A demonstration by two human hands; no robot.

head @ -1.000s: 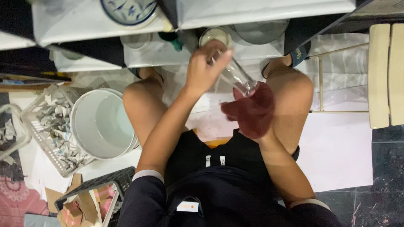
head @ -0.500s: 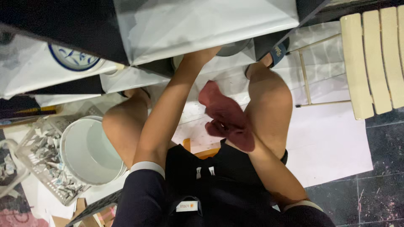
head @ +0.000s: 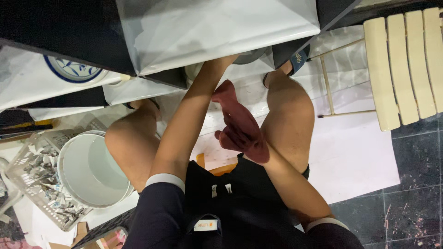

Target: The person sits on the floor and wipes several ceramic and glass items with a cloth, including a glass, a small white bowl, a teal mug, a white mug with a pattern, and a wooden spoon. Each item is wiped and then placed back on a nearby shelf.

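Note:
My left arm stretches forward between my knees. My left hand (head: 224, 60) goes under the edge of a white-covered shelf (head: 217, 27), so its fingers and whatever they touch are hidden. My right hand (head: 258, 152) is wrapped in a dark red cloth (head: 240, 122) and grips it, held up between my knees just right of the left forearm. The glass seen earlier is out of sight.
A white bucket (head: 87, 170) stands at my left knee, beside a white basket of crumpled paper (head: 34, 173). A blue-and-white plate (head: 74, 69) lies on the left shelf. A cream slatted chair (head: 406, 60) stands at right, over white floor sheeting (head: 355, 157). A black crate (head: 108, 224) sits lower left.
My left hand carried the glass forward under the white shelf and out of sight. The red cloth came off the glass and stays in my right hand. The view shifted forward.

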